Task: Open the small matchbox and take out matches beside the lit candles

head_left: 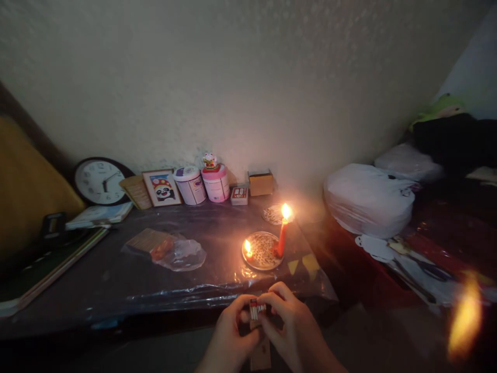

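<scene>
Left edge: yellow cushion [23, 191], soft and rounded; flat books [46, 269] stacked on the table end.
Wall row: round dark-rimmed clock [100, 181]; framed panda picture [162, 187]; white cylindrical tub [190, 185]; pink-lidded tub [216, 182] with a small figurine [209, 160] on top; red matchbox [239, 195]; tan cardboard box [261, 183].
Table [97, 280]: dark top under a glossy, wrinkled clear plastic sheet.
Bag: crumpled transparent plastic bag [166, 249], something orange inside, lying mid-table.
Dish [262, 250]: round, patterned, metallic sheen; a low lit stub [248, 250] on its left rim.
Candle [282, 235]: slim red wax stick, upright on the dish's right side, flame lit.
Left hand [229, 331]: fingers curled about a small open box [257, 317], below the table's near edge.
Matches [256, 309]: pale sticks with red heads, bunched in the open box end, between both hands.
Right hand [289, 324]: fingertips pinched at the matches; grip on a single stick cannot be told.
Right side: bulging white plastic sacks [367, 199]; smooth scissors [423, 269] on papers.
Far right: blurred orange flame streak [464, 318].
</scene>
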Motion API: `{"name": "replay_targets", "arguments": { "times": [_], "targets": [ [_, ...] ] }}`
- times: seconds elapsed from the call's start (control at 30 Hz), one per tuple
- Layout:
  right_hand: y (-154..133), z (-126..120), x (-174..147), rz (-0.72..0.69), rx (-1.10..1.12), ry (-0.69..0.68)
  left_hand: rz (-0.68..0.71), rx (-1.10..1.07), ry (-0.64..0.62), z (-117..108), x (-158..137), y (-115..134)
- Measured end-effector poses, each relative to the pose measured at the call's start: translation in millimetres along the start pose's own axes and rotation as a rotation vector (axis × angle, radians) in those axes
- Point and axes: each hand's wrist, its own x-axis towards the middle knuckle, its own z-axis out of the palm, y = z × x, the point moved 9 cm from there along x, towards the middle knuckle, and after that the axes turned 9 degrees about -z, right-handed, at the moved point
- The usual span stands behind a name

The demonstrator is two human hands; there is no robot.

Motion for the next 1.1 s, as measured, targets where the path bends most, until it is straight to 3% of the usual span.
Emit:
{"name": "replay_targets", "arguments": {
  "times": [0.17, 0.43, 0.73, 0.93, 1.1],
  "targets": [
    [2, 1, -1, -0.004, -0.018, -0.019, -0.003, -0.022, -0.008, 0, 1, -3],
    [8, -1, -2, 0.057, 0.144, 0.031, 0.047, -0.036, -0.075, 4, 0, -1],
    [32, 6, -1, 0.262, 0.507, 0.11, -0.008, -0.211, -0.161, 12, 0, -9],
    [28, -2, -2, 0.204, 0.414, 0.149, -0.017, -0.23, -0.017, 0, 3, -17],
    [14, -4, -2, 0.096, 0.28, 0.091, -0.031, -0.227, -0.03, 2, 5, -18]
  ]
}}
